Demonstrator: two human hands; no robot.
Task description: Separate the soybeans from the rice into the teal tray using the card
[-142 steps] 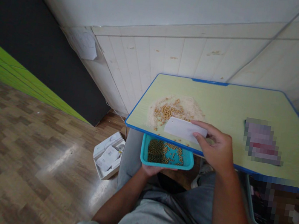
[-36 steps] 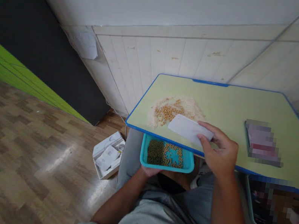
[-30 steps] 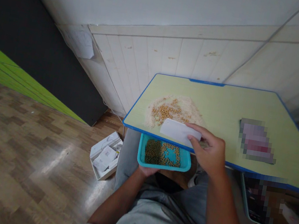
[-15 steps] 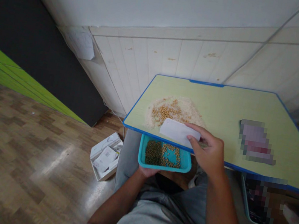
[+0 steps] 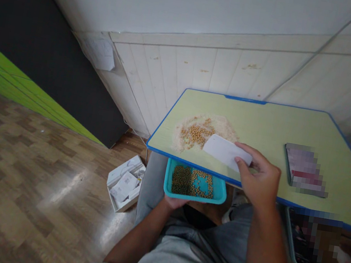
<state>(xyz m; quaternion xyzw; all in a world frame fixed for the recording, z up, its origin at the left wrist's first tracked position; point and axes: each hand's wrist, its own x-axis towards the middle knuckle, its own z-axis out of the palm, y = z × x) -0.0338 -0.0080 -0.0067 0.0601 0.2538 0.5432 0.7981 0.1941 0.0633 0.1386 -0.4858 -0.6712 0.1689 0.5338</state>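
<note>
My right hand (image 5: 260, 175) grips a flat white scraper (image 5: 222, 149) between thumb and fingers, its far end beside a spread of yellow soybeans (image 5: 197, 133) mixed with pale, rice-like grains (image 5: 225, 125). These lie on the left part of a pale green table (image 5: 264, 124) with a blue rim. Below the table's front edge, my left hand (image 5: 175, 202) supports a turquoise plastic tray (image 5: 221, 197) from beneath; most of its fingers are hidden. In the tray, dark green beans (image 5: 181, 179) fill the left side, and more soybeans (image 5: 202, 185) lie scattered on the right.
On the table's right side lies a blurred flat packet (image 5: 305, 169). A white open box (image 5: 124, 183) with papers stands on the wooden floor to the left. Under the table at right is a bin (image 5: 303, 242) with dark contents. A panelled wall (image 5: 185, 70) borders the table's back.
My right hand has drawn the scraper to the right, away from the soybeans, and tilted it. My left hand and the tray have stayed nearly in place.
</note>
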